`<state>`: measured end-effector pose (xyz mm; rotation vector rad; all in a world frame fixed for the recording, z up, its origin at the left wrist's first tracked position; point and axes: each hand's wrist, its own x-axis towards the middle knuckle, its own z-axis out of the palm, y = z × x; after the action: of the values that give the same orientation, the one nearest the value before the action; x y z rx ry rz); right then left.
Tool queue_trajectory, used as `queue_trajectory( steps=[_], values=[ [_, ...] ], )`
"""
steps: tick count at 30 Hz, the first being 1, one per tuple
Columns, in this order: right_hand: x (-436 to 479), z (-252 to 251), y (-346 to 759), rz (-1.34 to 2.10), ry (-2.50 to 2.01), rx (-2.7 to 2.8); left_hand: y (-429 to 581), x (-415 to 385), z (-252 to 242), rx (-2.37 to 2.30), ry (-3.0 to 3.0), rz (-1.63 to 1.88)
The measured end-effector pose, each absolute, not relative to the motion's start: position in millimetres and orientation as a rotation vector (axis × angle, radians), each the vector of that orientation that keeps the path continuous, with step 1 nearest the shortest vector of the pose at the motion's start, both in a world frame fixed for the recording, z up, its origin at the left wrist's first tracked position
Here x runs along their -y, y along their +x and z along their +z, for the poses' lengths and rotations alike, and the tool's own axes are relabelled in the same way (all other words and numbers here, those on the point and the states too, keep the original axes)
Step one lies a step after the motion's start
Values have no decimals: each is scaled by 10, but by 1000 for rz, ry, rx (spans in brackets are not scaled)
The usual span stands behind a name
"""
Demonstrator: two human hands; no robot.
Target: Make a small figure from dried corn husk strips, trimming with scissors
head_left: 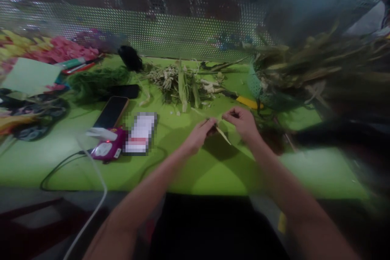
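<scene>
My left hand (201, 133) is closed on a thin, pale strip of dried plant (224, 135), whose tip points down to the right. Just right of it, my right hand (243, 123) has its thumb and fingers pinched together; what lies between them is too small and blurred to name. Both hands are above the green tabletop (195, 174), a small gap apart. Beyond them lies a heap of dried husks and stalks (183, 85). A yellow-handled tool (248, 102) rests behind my right hand.
At left are a phone (111, 113), a lit-screen phone (140, 132) and a purple device (106, 149) with cables. Pink flowers (73, 48) lie farther back. A green basket (255, 81) of dried leaves stands at right. A perforated metal panel (137, 24) borders the back.
</scene>
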<state>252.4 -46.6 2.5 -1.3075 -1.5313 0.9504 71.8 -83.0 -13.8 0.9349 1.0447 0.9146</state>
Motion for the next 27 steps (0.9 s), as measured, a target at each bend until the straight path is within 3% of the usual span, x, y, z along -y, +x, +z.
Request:
queue_trajectory(
  steps=[5,12,19,23,27],
  values=[
    [493,84,2587,534,-1268,1616,651,790,-115,-1084,928,1001],
    [567,14,2481,739,-1305,1913,686,757,-204,-1002,850,1055],
    [558,-23,2445,810,-1340,1767,674,782,-114,-1118,822,1047],
    [531,-46,2463,717,-1342,1765,654,756,-128,-1046,713,1084],
    [615,67,2447,411,-1350,1700,663,726,-148,-979,641,1121]
  ],
)
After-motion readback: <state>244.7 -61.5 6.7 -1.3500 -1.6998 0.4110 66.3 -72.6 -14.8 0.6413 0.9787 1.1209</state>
